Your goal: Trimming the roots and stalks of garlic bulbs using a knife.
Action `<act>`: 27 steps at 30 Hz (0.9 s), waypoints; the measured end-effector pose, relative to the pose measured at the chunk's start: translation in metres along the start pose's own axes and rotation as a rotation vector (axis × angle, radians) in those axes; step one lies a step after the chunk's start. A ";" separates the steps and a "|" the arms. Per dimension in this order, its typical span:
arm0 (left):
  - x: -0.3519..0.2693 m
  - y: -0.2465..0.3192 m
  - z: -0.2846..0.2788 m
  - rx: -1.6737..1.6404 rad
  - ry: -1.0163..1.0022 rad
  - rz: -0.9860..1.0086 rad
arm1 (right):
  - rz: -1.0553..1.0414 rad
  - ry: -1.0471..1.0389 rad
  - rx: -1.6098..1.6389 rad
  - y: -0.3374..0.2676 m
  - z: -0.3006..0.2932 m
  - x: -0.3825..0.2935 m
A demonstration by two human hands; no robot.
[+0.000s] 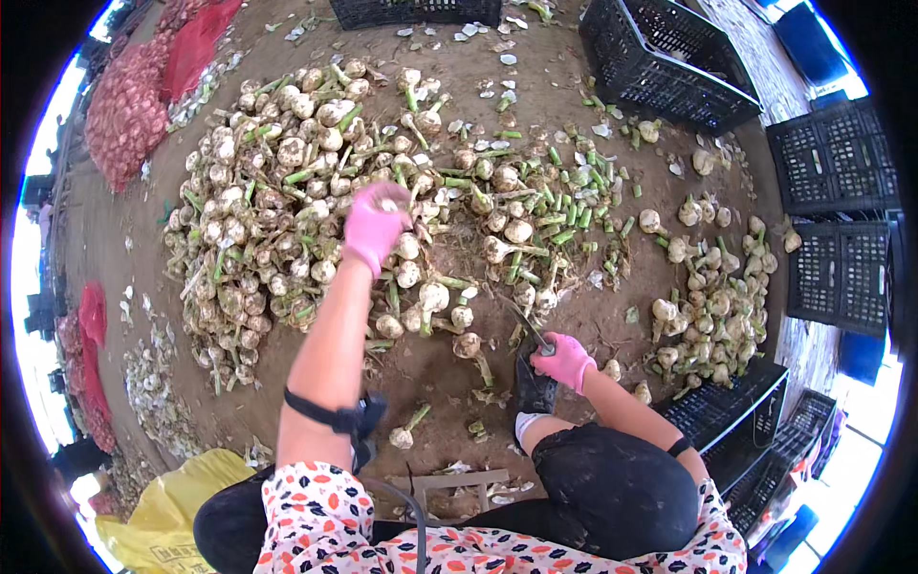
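My left hand, in a pink glove, is over the right side of a large heap of garlic bulbs with stems on. Its fingers are curled around a whitish garlic bulb, mostly covered and blurred. Lower right, my right hand, also pink-gloved, grips the grey handle of a curved-blade knife. The thin blade points up and left, close to some loose bulbs. Cut green stem pieces lie scattered to the right of the heap. A single stemmed bulb rests on the soil between my feet.
A smaller pile of short-stemmed garlic lies at right. Black plastic crates stand along the top and right, some stacked. Red mesh sacks full of bulbs are at upper left, a yellow sack at lower left.
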State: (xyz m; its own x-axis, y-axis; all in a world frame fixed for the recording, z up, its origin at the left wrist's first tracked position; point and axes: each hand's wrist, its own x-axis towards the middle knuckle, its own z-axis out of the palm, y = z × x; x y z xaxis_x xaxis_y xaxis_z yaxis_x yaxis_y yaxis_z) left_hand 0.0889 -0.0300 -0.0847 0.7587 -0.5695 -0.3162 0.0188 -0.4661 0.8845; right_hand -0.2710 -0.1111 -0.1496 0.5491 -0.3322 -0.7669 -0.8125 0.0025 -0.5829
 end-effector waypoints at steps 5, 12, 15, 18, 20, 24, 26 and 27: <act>0.116 0.019 -0.007 0.643 -0.053 -0.108 | -0.007 0.002 -0.015 0.012 -0.001 0.008; 0.202 -0.015 0.015 1.134 -0.293 0.044 | 0.042 -0.068 -0.056 -0.007 -0.005 0.014; 0.209 -0.016 0.019 1.012 -0.240 0.009 | 0.112 -0.104 0.044 -0.009 -0.013 0.018; 0.211 -0.002 0.013 1.018 -0.245 0.012 | 0.162 -0.128 0.069 -0.008 -0.014 0.021; 0.202 0.023 0.029 1.139 -0.358 0.023 | 0.183 -0.122 0.092 0.009 -0.015 0.019; 0.217 0.013 0.034 1.281 -0.300 0.015 | 0.184 -0.156 0.189 0.005 -0.011 0.025; 0.212 0.001 0.024 1.095 -0.209 -0.017 | 0.176 -0.165 0.237 0.007 -0.008 0.030; 0.204 0.007 0.023 0.945 -0.167 -0.059 | 0.191 -0.156 0.228 0.009 -0.011 0.028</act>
State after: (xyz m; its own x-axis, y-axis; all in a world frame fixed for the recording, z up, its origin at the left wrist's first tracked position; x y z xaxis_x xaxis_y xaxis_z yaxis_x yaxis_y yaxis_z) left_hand 0.2286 -0.1645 -0.1510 0.6691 -0.5827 -0.4611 -0.5340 -0.8086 0.2470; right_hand -0.2652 -0.1310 -0.1735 0.4289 -0.1570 -0.8896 -0.8486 0.2674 -0.4564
